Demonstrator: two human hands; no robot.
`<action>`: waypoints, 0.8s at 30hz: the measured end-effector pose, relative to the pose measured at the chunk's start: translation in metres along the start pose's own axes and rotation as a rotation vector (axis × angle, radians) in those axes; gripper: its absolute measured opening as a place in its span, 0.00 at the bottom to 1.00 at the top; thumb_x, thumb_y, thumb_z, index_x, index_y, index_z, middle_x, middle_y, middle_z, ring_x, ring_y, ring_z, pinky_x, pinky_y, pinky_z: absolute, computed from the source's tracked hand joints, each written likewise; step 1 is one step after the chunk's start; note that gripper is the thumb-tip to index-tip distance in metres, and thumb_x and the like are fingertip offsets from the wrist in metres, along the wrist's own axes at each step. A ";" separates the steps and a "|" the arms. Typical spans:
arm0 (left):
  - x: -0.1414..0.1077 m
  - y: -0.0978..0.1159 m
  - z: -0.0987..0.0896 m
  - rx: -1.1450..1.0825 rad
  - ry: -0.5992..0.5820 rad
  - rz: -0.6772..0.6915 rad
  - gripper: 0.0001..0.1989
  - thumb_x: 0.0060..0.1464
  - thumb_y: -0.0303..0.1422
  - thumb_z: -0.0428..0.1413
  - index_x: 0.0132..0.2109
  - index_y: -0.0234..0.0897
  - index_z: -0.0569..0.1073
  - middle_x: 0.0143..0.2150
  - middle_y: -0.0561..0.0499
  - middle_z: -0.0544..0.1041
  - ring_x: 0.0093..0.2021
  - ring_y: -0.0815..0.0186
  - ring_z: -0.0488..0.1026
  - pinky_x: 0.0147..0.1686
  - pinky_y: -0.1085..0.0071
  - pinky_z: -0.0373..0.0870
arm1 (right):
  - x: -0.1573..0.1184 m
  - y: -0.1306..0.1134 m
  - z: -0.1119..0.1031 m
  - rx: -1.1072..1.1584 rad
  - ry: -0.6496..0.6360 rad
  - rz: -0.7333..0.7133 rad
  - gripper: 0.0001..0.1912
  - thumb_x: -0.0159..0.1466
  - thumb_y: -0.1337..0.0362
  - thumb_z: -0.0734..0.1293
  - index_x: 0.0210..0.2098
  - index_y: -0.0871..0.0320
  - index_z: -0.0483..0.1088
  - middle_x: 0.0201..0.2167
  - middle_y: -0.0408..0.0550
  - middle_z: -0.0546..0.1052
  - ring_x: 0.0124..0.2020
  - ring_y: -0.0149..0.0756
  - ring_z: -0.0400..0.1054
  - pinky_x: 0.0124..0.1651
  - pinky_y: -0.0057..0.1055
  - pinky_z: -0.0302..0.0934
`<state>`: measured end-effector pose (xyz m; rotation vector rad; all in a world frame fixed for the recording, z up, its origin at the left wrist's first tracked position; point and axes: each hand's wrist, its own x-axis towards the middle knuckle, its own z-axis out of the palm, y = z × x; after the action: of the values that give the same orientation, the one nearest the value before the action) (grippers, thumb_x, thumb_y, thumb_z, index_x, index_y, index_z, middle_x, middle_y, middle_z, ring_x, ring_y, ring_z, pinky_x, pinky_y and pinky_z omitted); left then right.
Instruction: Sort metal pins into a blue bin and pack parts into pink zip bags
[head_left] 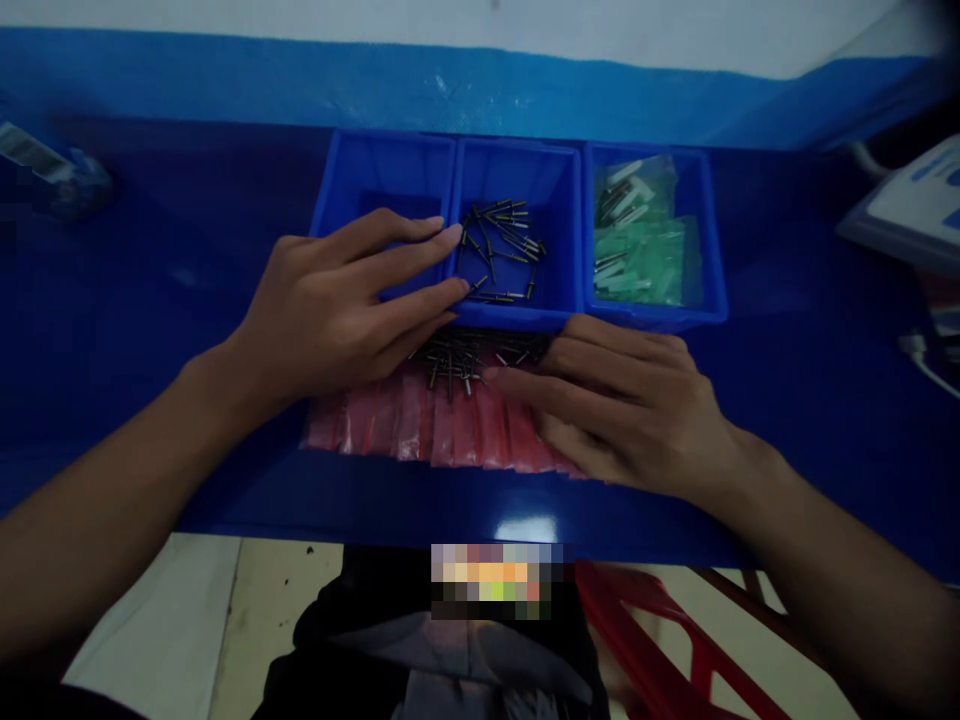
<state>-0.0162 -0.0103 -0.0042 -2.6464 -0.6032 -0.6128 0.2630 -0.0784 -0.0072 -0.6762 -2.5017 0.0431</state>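
Note:
My left hand is open, its fingers stretched over the left blue bin with their tips at the near left corner of the middle blue bin. Several dark blind rivets lie loose in that middle bin. In front of it, a heap of similar rivets rests on a row of pink plastic bags. My right hand is over the right end of the row, index finger extended to the heap and the other fingers bent near the bin's front. Its thumb is partly hidden; I see nothing held.
A right-hand blue bin holds green plastic bags with pale strips. The blue table meets a wall behind. A white device and a cable stand at right, a wrapped package at left. A red stool is below.

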 end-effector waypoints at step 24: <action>-0.003 -0.001 0.000 -0.055 -0.008 -0.016 0.17 0.69 0.38 0.53 0.62 0.47 0.70 0.65 0.52 0.73 0.62 0.55 0.74 0.46 0.56 0.84 | 0.004 -0.002 -0.004 -0.013 -0.161 -0.030 0.14 0.68 0.70 0.63 0.49 0.63 0.76 0.42 0.55 0.78 0.40 0.41 0.69 0.36 0.37 0.66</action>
<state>-0.0189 -0.0106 -0.0056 -2.6989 -0.6190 -0.6320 0.2617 -0.0788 -0.0013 -0.6644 -2.6681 0.0730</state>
